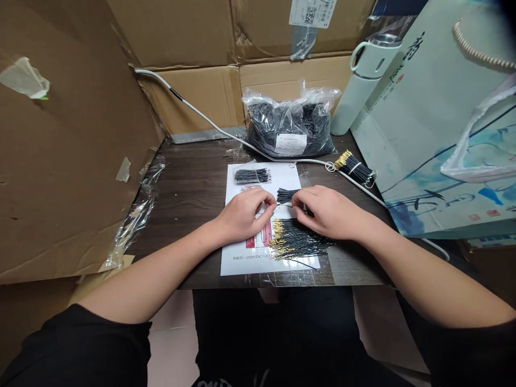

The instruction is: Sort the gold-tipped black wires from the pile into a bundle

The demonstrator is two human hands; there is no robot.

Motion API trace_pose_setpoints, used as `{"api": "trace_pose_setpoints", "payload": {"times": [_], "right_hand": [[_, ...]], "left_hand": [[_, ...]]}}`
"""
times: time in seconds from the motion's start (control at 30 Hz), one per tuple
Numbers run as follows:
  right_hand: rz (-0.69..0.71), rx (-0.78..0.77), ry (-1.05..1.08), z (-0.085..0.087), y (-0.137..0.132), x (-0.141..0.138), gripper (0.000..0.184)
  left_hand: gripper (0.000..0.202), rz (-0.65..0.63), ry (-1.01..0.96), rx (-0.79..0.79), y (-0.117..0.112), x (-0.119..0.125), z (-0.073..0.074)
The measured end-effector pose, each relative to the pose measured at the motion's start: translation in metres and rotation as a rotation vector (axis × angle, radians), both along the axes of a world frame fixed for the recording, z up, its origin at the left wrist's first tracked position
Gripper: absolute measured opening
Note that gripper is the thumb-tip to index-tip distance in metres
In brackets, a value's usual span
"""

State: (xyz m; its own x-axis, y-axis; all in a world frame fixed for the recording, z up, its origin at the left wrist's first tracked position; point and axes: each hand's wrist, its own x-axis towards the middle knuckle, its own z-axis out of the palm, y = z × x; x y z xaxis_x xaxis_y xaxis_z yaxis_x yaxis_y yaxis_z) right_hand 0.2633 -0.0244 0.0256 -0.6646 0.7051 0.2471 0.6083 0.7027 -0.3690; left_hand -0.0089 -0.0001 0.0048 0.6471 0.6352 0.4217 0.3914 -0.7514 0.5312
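My left hand [249, 215] is closed in a pinch over the printed sheet, at one end of a thin black wire [285, 205]. My right hand [327, 210] pinches the other end, a short gap away. Behind the right fingers lies a small bundle of short black pieces [285, 195], partly hidden by that hand. Just below both hands a spread pile of black wires with gold-coloured ends [300, 239] rests on the sheet. A clear bag of short black pieces with silvery tips [252, 175] lies beyond my left hand. The fingertips' exact hold is too small to make out.
Under the work lies a white printed sheet [234, 263]. Behind stand a large plastic bag of black parts [290, 126] and a pale green bottle [358, 86]. A white cable [209, 121] crosses the dark table. Right are a tied wire bundle [357, 167] and paper bag [435, 134].
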Motion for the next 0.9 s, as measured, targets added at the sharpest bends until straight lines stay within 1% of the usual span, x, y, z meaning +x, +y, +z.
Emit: {"api": "trace_pose_setpoints", "payload": {"times": [0.33,0.5,0.67,0.77,0.9], "right_hand": [[0.018,-0.018,0.002,0.0011,-0.0005,0.0009,0.009],[0.035,-0.071,0.086,0.0024,-0.0009,0.0021,0.016],[0.017,-0.114,0.193,0.0016,-0.0013,-0.0002,0.012],[0.002,-0.122,0.221,0.0020,-0.0020,-0.0030,0.013],[-0.034,-0.147,0.255,0.0034,-0.0032,-0.0052,0.014]], "left_hand": [[0.004,0.000,-0.006,0.021,-0.0013,0.0003,0.0004],[0.006,0.008,-0.044,0.025,-0.0017,0.0004,-0.0009],[0.006,-0.028,-0.066,0.059,-0.0028,0.0013,0.0002],[0.006,-0.050,-0.071,0.082,-0.0041,0.0021,0.0018],[0.007,-0.048,-0.087,0.100,-0.0054,0.0030,0.0038]]}}
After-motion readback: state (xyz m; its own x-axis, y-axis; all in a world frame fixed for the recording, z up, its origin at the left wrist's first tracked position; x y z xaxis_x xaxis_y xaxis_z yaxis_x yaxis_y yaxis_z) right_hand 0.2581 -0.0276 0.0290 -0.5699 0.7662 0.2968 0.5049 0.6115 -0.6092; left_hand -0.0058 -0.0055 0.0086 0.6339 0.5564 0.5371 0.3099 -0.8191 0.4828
